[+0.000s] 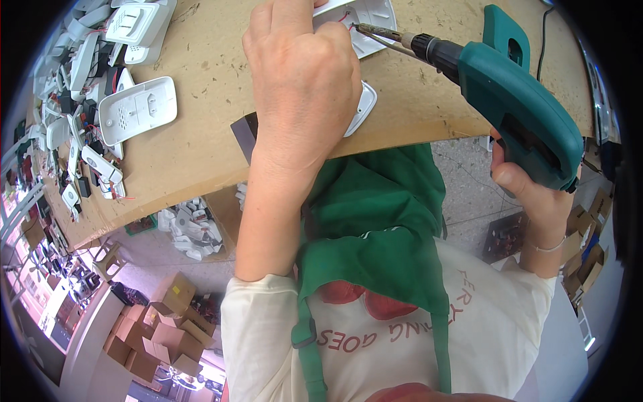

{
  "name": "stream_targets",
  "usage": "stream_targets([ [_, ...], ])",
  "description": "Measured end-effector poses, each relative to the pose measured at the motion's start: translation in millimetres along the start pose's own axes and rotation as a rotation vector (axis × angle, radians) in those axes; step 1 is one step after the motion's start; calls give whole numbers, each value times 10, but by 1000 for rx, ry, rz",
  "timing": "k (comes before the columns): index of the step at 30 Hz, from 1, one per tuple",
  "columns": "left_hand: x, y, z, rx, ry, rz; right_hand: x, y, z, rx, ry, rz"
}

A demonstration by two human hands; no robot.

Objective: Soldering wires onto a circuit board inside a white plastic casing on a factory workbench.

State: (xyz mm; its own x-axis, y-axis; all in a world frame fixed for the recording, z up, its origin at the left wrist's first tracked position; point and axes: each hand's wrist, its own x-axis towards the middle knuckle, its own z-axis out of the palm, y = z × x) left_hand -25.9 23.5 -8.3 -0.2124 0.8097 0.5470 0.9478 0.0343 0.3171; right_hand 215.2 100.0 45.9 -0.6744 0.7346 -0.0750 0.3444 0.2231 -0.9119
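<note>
The left hand (305, 74) lies palm down on a white plastic housing (365, 23) at the far part of the brown tabletop (201, 134), fingers curled over it and pressing it flat. Most of the housing is hidden beneath the hand; one rounded white corner (362, 107) shows at the near side, and thin red wires show inside the open shell at the top.

The right hand (532, 194) is closed around the grip of a teal electric screwdriver (516, 100), thumb alongside the body. The tool is tilted, its metal bit (378, 33) pointing left into the open housing, with the tip touching the interior just beside the left hand's fingers.

To the left on the tabletop lies a white socket cover (137, 110), well apart from the work. Beyond it sits a heap of white plastic parts (80, 67) with wires. Cardboard boxes (161, 328) stand on the floor below.
</note>
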Motion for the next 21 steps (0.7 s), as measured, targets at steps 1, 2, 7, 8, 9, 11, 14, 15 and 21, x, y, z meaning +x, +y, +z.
stream_targets([
  [1,-3,-1,6,0,10,-3,-3,7,-1,-8,-2,-6],
  [2,-5,-2,3,0,10,-3,-4,12,0,-16,-4,-12],
  [7,-12,-4,-9,13,1,9,-8,20,1,-7,-11,-10],
  [8,-11,-1,-9,13,1,10,-12,29,2,-2,0,-16],
  [9,-10,3,-11,12,-6,2,-10,24,-1,-2,1,-16],
  [11,-8,10,-14,12,-13,-8,-6,7,-4,7,-9,29],
  [14,-6,18,-19,19,-11,-9,-43,4,14,47,29,34],
  [15,-7,16,-24,3,-11,-12,-52,4,8,46,30,33],
  [21,-22,20,-6,7,0,4,-130,36,22,149,14,46],
])
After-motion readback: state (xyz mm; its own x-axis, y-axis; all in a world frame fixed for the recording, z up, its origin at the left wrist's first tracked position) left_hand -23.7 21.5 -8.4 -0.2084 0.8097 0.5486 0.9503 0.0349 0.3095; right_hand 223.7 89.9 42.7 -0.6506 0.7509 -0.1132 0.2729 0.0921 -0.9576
